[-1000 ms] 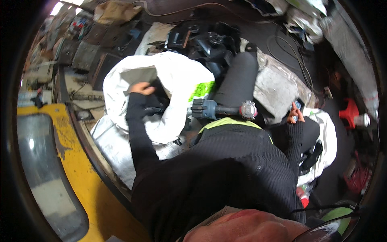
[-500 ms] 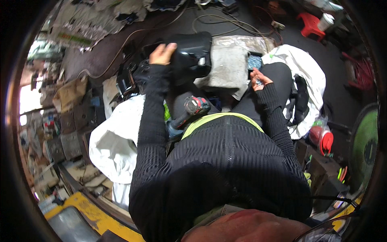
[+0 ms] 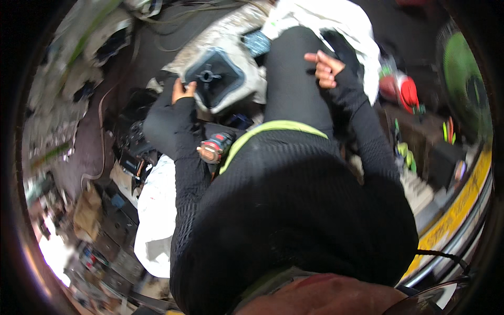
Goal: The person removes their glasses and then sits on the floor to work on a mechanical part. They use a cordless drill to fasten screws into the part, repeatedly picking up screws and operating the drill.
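Observation:
My left hand (image 3: 184, 91) grips the left edge of a black square plastic part (image 3: 226, 93), hollow side up with a round hub in its middle. The part rests on a pale grey cloth (image 3: 254, 84) in front of me. Over my right thigh, my right hand (image 3: 326, 69) is raised with fingers curled inward; whatever lies in the palm is hidden. A small container of bluish, shiny small pieces (image 3: 256, 43) sits on the cloth's far side. A red-and-blue cordless drill (image 3: 216, 147) lies against my waist on the left, near my left forearm.
White cloth (image 3: 320, 16) drapes beyond my right leg, and more white fabric (image 3: 157, 220) hangs at my left. A red-lidded container (image 3: 407, 92) and a green fan (image 3: 464, 84) stand at right. A yellow bar (image 3: 446, 226) runs along the lower right. A cable (image 3: 102, 131) trails across the floor.
The black part has turned over, showing its hollow inside, and now rests on the cloth. My right hand has risen and moved away from the small container. The view has swung to the right.

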`<state>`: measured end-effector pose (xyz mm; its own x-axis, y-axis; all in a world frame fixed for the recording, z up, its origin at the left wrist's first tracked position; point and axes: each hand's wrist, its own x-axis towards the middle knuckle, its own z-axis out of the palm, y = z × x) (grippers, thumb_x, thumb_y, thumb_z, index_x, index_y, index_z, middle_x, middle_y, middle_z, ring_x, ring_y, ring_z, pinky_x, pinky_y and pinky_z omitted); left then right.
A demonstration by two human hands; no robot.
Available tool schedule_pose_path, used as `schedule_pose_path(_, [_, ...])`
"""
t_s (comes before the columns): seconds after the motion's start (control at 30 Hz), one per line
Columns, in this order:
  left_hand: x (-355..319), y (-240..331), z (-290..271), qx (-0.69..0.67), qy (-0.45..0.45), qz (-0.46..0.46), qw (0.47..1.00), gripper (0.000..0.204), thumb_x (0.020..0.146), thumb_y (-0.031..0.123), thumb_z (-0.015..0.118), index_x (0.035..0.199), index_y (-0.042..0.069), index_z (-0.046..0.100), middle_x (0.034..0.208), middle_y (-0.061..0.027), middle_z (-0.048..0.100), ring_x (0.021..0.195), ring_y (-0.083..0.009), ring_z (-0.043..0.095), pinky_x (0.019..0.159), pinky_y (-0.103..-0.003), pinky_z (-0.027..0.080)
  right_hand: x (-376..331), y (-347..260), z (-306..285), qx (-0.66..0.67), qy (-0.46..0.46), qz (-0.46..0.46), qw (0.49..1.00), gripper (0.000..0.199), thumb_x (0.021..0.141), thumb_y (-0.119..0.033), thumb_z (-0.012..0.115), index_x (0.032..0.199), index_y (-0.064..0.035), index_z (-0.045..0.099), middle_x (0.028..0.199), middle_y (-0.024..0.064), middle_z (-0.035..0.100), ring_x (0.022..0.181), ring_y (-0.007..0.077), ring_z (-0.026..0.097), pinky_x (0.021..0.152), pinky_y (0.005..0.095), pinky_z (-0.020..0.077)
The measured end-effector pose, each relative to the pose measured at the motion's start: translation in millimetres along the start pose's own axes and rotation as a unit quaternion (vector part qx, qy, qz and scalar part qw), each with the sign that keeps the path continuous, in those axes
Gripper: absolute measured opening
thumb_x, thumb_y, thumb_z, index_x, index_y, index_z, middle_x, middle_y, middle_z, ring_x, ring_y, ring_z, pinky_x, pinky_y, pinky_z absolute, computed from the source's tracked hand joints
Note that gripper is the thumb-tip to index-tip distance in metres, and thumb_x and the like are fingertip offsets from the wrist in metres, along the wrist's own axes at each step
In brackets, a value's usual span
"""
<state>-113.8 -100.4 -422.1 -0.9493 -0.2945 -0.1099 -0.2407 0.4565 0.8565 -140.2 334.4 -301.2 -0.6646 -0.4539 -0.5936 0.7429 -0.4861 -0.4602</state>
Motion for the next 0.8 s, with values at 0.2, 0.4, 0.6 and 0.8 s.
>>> schedule_pose_path(0.2, [-3.6, -8.4, 6.9, -0.026, 0.032, -0.050, 0.998, 0.051, 0.077, 0.013, 0.064, 0.120, -0.001, 0.041, 0.094, -0.0112, 0.058, 0.085, -0.0156, 0.054, 0.078, -0.027, 0.043, -120.8, -19.2, -139.7, -0.507, 0.241, 0.180, 0.807, 0.038, 0.078, -0.046, 0.054, 0.095, -0.0127, 0.064, 0.044, -0.0004, 0.046, 0.034, 0.0092, 0.040, 0.034, 0.0245, 0.0295])
schedule_pose_path(0.4, [9.7, -32.2, 7.0, -0.048, 0.049, 0.000, 0.998, 0.044, 0.078, 0.008, 0.061, 0.118, 0.002, 0.045, 0.092, -0.0106, 0.060, 0.079, -0.0142, 0.056, 0.072, -0.024, 0.044, -138.3, 115.4, -221.9, -0.384, 0.312, 0.217, 0.842, 0.026, 0.081, -0.034, 0.053, 0.098, -0.0187, 0.065, 0.074, 0.0081, 0.060, 0.056, 0.0185, 0.055, 0.051, 0.0302, 0.0458])
schedule_pose_path(0.6, [-13.3, -22.3, -7.4, -0.038, 0.042, -0.017, 0.998, 0.042, 0.079, 0.007, 0.058, 0.119, 0.006, 0.045, 0.084, -0.0064, 0.057, 0.070, -0.0112, 0.054, 0.063, -0.022, 0.044, -39.5, 164.1, -279.3, -0.621, 0.441, 0.180, 0.622, 0.045, 0.078, -0.047, 0.052, 0.094, -0.0062, 0.063, 0.089, 0.0112, 0.063, 0.083, 0.0257, 0.060, 0.076, 0.0359, 0.0443])
schedule_pose_path(0.8, [-26.6, -19.3, -6.6, -0.016, 0.047, 0.001, 0.999, 0.042, 0.079, 0.008, 0.058, 0.119, 0.005, 0.045, 0.082, -0.0073, 0.058, 0.067, -0.0120, 0.055, 0.062, -0.023, 0.046, -23.4, 171.9, -259.4, -0.630, 0.469, 0.179, 0.593, 0.044, 0.077, -0.047, 0.054, 0.092, -0.0062, 0.063, 0.085, 0.0102, 0.063, 0.080, 0.0239, 0.059, 0.074, 0.0345, 0.0442])
